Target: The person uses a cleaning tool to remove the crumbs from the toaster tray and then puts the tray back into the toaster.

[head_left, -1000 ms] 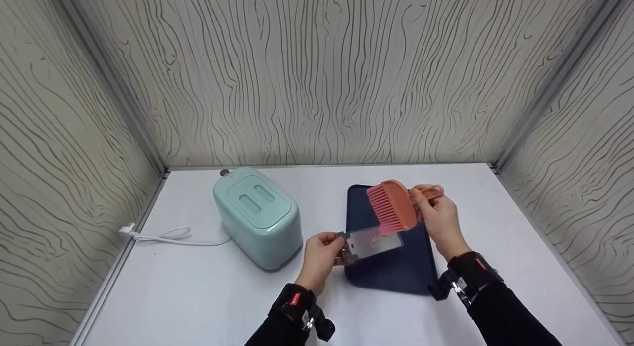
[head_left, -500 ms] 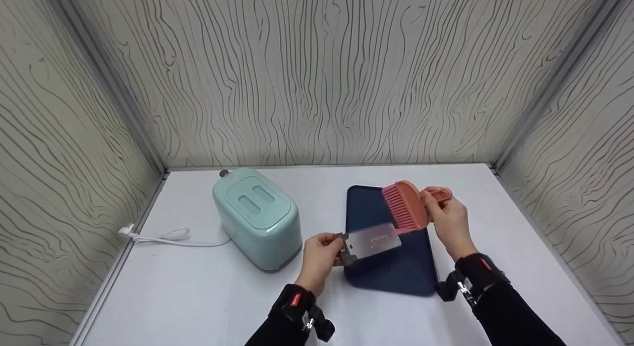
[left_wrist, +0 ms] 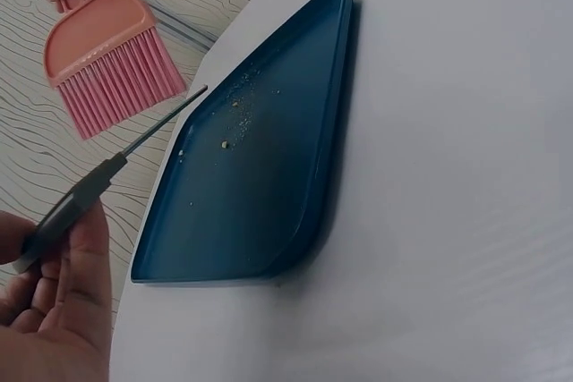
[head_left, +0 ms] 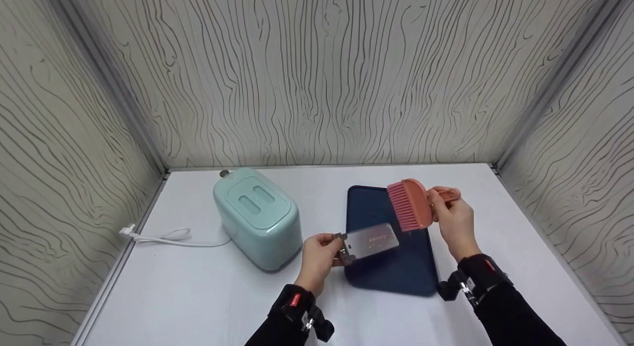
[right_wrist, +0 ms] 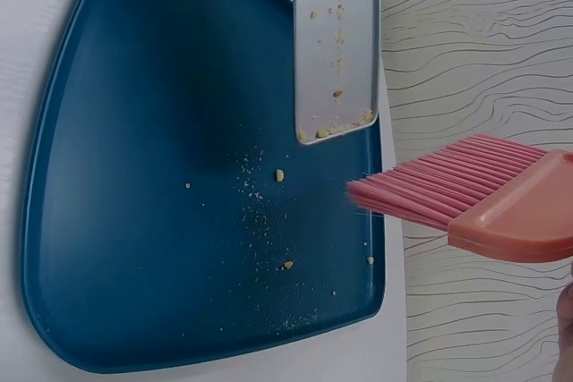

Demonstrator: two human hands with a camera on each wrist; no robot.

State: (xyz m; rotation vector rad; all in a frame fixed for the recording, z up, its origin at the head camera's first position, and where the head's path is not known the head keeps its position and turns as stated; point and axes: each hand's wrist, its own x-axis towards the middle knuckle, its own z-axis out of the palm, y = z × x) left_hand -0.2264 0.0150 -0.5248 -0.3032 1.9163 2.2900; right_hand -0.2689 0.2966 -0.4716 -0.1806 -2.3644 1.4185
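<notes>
My left hand (head_left: 317, 259) pinches the grey end of a flat metal crumb tray (head_left: 371, 242), thumb on top, and holds it out over a dark blue tray (head_left: 403, 276). In the right wrist view, crumbs (right_wrist: 337, 93) lie along the crumb tray and gather at its far edge. My right hand (head_left: 455, 224) grips the handle of an orange brush (head_left: 418, 204) with pink bristles (right_wrist: 448, 181). The bristles hang just off the crumb tray's far end, above the blue tray. Bigger crumbs (right_wrist: 279, 175) and fine dust are scattered on the blue tray.
A mint-green toaster (head_left: 257, 214) with two raised oblong marks on its top stands left of my left hand. Its white cord and plug (head_left: 171, 237) lie on the white table (head_left: 198, 296) further left. Wood-patterned panels (head_left: 317, 78) enclose the back and sides.
My right hand has drawn the brush to the right, from over the crumb tray to past its far end. My left hand and the crumb tray have barely moved.
</notes>
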